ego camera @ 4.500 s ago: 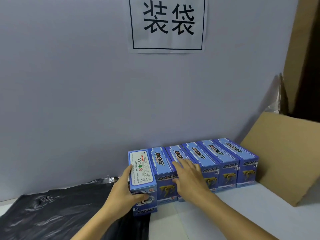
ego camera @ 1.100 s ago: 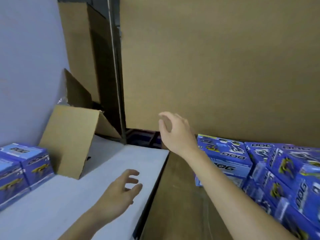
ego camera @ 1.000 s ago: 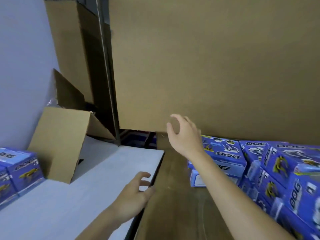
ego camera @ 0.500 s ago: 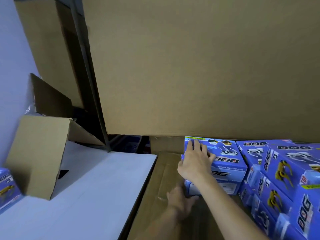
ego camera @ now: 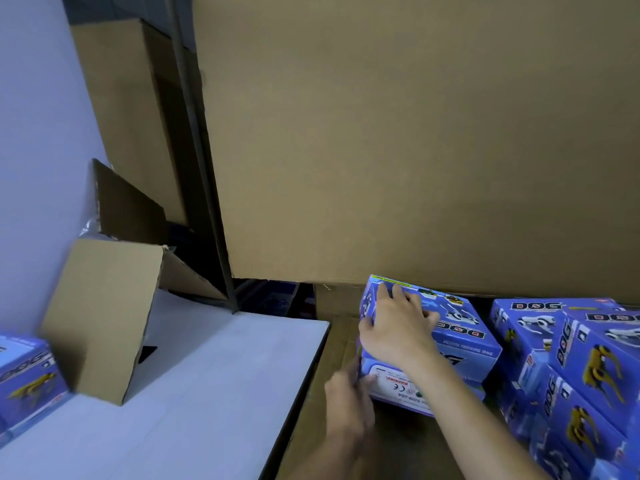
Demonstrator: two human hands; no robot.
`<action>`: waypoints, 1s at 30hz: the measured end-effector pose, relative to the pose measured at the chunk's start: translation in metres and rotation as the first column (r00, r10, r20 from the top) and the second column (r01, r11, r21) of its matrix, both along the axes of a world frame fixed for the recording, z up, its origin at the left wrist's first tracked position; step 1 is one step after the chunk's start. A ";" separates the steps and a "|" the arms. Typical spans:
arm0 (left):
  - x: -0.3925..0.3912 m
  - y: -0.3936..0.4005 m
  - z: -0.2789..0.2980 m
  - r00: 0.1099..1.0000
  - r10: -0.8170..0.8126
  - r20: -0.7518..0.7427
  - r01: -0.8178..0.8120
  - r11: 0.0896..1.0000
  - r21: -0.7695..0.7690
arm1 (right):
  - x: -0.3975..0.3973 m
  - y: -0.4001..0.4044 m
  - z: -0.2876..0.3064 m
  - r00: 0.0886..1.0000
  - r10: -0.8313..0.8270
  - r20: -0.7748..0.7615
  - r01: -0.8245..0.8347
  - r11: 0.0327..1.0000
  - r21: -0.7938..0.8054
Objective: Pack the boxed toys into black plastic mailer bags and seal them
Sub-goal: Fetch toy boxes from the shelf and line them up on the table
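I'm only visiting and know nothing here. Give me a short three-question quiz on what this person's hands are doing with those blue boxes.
1. True or false: the right hand lies on top of the blue toy box.
2. What does the left hand touch? A) the white table B) the toy box's near end C) the folded cardboard
3. Fill in: printed on the boxes stacked at right is the word ____.

Key: 1 true; 2 B; 3 DOG.

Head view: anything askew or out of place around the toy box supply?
Somewhat. The blue toy boxes at right lie jumbled at mixed angles, not stacked square. On the white table, a cardboard box lies tipped with flaps open. Both hands are on one box. No visible damage.
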State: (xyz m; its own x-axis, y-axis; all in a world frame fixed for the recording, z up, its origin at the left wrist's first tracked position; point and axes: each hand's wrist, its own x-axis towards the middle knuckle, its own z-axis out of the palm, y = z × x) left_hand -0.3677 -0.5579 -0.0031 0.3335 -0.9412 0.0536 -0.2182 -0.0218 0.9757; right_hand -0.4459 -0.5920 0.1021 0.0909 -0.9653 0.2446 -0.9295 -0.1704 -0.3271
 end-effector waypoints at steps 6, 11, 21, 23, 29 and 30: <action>0.046 0.022 0.041 0.704 0.076 -0.706 0.053 0.986 0.159 | 0.009 0.021 0.026 0.985 0.055 0.165 -0.068 0.995 0.074; 0.061 0.051 0.061 0.674 0.028 -0.738 0.157 0.971 0.181 | 0.025 0.047 0.034 0.966 0.089 0.241 -0.093 0.996 0.003; 0.129 0.111 0.110 0.841 0.162 -0.516 -0.256 0.960 -0.116 | 0.074 0.085 0.052 0.482 0.393 0.783 -0.301 0.914 -0.274; 0.155 0.138 0.115 0.862 0.194 -0.469 -0.324 0.922 -0.214 | 0.103 0.095 0.053 0.333 0.445 0.831 -0.401 0.865 -0.303; 0.237 0.217 0.106 0.844 0.517 -0.142 -0.528 0.753 -0.394 | 0.187 0.121 0.029 0.085 0.466 0.880 -0.735 0.626 -0.261; 0.248 0.229 0.101 0.830 0.551 -0.089 -0.535 0.738 -0.412 | 0.198 0.122 0.023 0.083 0.443 0.893 -0.781 0.585 -0.218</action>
State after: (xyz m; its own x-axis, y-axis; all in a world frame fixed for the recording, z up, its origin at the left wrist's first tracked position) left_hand -0.1200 -0.3290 0.0976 0.7711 -0.4899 0.4067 -0.3269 0.2435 0.9131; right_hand -0.2479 -0.4705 0.1246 0.6103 -0.6908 0.3877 0.2586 -0.2889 -0.9218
